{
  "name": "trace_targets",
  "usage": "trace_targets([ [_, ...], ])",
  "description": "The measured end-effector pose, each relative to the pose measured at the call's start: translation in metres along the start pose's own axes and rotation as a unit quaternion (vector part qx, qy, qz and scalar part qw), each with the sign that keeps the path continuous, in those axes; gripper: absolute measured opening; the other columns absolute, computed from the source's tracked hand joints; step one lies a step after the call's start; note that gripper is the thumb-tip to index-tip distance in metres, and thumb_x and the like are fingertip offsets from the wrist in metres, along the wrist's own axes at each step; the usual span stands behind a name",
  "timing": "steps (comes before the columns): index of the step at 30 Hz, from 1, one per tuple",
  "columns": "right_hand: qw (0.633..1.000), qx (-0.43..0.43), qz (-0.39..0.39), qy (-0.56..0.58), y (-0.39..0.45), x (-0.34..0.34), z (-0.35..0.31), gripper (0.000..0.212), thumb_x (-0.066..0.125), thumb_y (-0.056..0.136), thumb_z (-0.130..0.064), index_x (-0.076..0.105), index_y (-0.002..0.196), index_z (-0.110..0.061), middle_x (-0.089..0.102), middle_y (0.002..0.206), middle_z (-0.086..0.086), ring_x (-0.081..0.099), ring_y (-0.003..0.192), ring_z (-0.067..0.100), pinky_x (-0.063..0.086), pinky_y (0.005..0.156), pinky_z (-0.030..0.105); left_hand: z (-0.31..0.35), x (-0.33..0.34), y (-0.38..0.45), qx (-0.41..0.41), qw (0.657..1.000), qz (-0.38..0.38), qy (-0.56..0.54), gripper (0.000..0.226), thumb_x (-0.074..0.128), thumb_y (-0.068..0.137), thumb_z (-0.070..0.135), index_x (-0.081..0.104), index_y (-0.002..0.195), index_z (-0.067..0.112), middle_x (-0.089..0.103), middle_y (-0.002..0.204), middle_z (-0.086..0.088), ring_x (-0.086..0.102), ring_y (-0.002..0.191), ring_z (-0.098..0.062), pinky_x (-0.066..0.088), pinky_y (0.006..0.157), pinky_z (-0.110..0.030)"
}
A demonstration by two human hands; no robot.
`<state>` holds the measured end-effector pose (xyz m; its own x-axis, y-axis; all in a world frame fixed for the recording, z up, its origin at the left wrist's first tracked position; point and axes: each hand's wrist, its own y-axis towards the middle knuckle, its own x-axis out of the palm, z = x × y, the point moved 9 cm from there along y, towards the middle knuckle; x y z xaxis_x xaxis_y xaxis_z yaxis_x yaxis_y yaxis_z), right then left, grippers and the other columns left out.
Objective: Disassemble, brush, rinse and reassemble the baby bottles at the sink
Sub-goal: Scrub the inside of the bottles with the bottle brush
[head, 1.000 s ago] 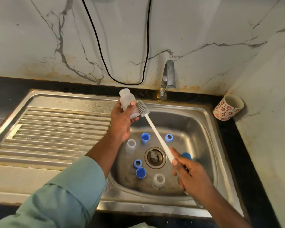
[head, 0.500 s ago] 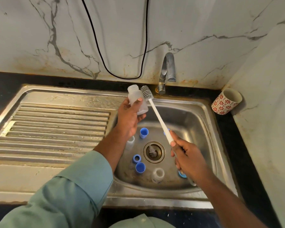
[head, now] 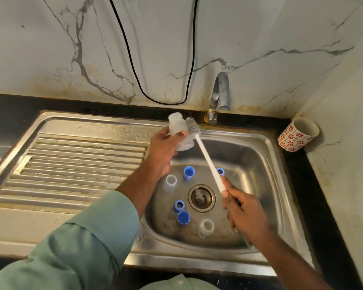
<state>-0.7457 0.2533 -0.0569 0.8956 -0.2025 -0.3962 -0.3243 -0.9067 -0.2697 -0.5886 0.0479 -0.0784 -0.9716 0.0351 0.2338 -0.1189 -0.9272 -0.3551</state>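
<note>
Over steel sink, bristly brush against translucent bottle

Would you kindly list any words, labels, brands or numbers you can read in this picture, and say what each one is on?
No text can be read anywhere.
Bottle in the left hand: no marks legible.
Cup: only a red flower pattern, no words.
Sink: a faint stamped mark on its rim, too blurred to read.

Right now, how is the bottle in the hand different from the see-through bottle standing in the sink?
The frosted plastic bottle is held up in the left hand, tilted, with the white bottle brush against its outside. The clear plastic bottle stands upright on the steel sink floor, touched by nothing, its open mouth facing up. Both are small, pale and capless.
</note>
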Motion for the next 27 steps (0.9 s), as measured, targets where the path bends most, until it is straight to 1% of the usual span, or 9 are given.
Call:
trace_targets([
  [2, 1.0, -0.012, 0.007, -0.003, 0.012, -0.003, -0.005, 0.043, 0.051, 0.099, -0.025, 0.045, 0.122, -0.061, 0.054, 0.072, 0.002, 0.044, 0.056, 0.013, 0.044, 0.053, 0.029, -0.005, 0.005, -0.001, -0.01, 1.0, -0.004, -0.009, 0.051, 0.08, 0.08, 0.021, 0.062, 0.127, 0.015, 0.071, 0.115, -0.011, 0.069, 0.096, -0.023, 0.049, 0.053, -0.021],
  [6, 0.998, -0.035, -0.018, -0.046, -0.001, -0.002, -0.003, 0.044, 0.052, 0.098, -0.023, 0.041, 0.12, -0.059, 0.055, 0.07, -0.003, 0.043, 0.051, 0.002, 0.044, 0.053, 0.025, 0.0, -0.006, 0.008, -0.014, 0.998, 0.023, -0.049, 0.056, 0.077, 0.082, 0.019, 0.055, 0.134, 0.024, 0.069, 0.117, -0.007, 0.068, 0.101, -0.025, 0.053, 0.058, -0.028],
  [9, 0.999, -0.024, -0.007, -0.022, 0.0, 0.0, -0.002, 0.042, 0.052, 0.098, -0.022, 0.044, 0.127, -0.051, 0.054, 0.07, -0.001, 0.044, 0.053, 0.005, 0.044, 0.054, 0.026, -0.011, 0.008, 0.004, -0.029, 0.998, -0.024, -0.043, 0.051, 0.077, 0.083, 0.02, 0.058, 0.131, 0.017, 0.069, 0.119, -0.012, 0.068, 0.101, -0.029, 0.053, 0.056, -0.029],
  [11, 1.0, -0.008, -0.001, 0.009, 0.006, -0.003, -0.002, 0.041, 0.052, 0.098, -0.024, 0.047, 0.126, -0.054, 0.056, 0.07, -0.004, 0.045, 0.054, 0.007, 0.043, 0.053, 0.023, -0.011, 0.012, 0.004, -0.028, 0.996, -0.039, -0.081, 0.051, 0.077, 0.084, 0.021, 0.058, 0.131, 0.013, 0.069, 0.12, -0.013, 0.067, 0.106, -0.031, 0.054, 0.06, -0.031],
  [13, 1.0, -0.004, -0.004, 0.002, 0.001, -0.007, 0.003, 0.041, 0.053, 0.098, -0.024, 0.048, 0.122, -0.056, 0.061, 0.07, -0.009, 0.049, 0.053, 0.001, 0.043, 0.054, 0.017, -0.003, 0.004, 0.008, -0.016, 0.994, -0.029, -0.101, 0.05, 0.075, 0.085, 0.02, 0.058, 0.131, 0.012, 0.069, 0.12, -0.013, 0.067, 0.109, -0.031, 0.057, 0.064, -0.033],
  [17, 1.0, 0.008, 0.0, 0.002, -0.004, -0.012, 0.013, 0.04, 0.055, 0.097, -0.024, 0.05, 0.125, -0.052, 0.062, 0.072, -0.005, 0.051, 0.054, 0.0, 0.045, 0.056, 0.02, -0.011, 0.009, 0.004, -0.024, 0.996, -0.053, -0.06, 0.056, 0.076, 0.083, 0.014, 0.052, 0.133, 0.011, 0.066, 0.125, -0.013, 0.066, 0.112, -0.028, 0.058, 0.085, -0.042],
  [19, 1.0, 0.007, 0.002, 0.01, 0.007, -0.014, 0.01, 0.04, 0.053, 0.098, -0.027, 0.049, 0.127, -0.054, 0.06, 0.073, -0.004, 0.048, 0.056, 0.007, 0.045, 0.055, 0.023, -0.017, 0.016, -0.001, -0.036, 0.996, -0.06, -0.062, 0.054, 0.075, 0.084, 0.013, 0.051, 0.133, 0.009, 0.065, 0.126, -0.014, 0.066, 0.112, -0.028, 0.058, 0.085, -0.041],
  [22, 0.999, -0.018, -0.002, -0.038, 0.003, -0.017, 0.009, 0.04, 0.052, 0.098, -0.027, 0.046, 0.129, -0.052, 0.058, 0.072, -0.002, 0.046, 0.052, 0.001, 0.043, 0.053, 0.02, -0.009, 0.011, 0.004, -0.024, 0.993, -0.048, -0.103, 0.05, 0.071, 0.087, 0.015, 0.054, 0.134, 0.006, 0.067, 0.123, -0.015, 0.067, 0.11, -0.028, 0.059, 0.077, -0.036],
  [27, 1.0, 0.01, 0.014, -0.003, 0.002, -0.018, 0.017, 0.04, 0.053, 0.098, -0.025, 0.049, 0.13, -0.049, 0.059, 0.071, -0.003, 0.048, 0.052, 0.001, 0.043, 0.055, 0.022, -0.019, 0.021, -0.007, -0.027, 0.994, -0.1, -0.016, 0.041, 0.07, 0.088, 0.012, 0.061, 0.128, 0.01, 0.07, 0.119, -0.01, 0.067, 0.112, -0.027, 0.057, 0.092, -0.045],
])
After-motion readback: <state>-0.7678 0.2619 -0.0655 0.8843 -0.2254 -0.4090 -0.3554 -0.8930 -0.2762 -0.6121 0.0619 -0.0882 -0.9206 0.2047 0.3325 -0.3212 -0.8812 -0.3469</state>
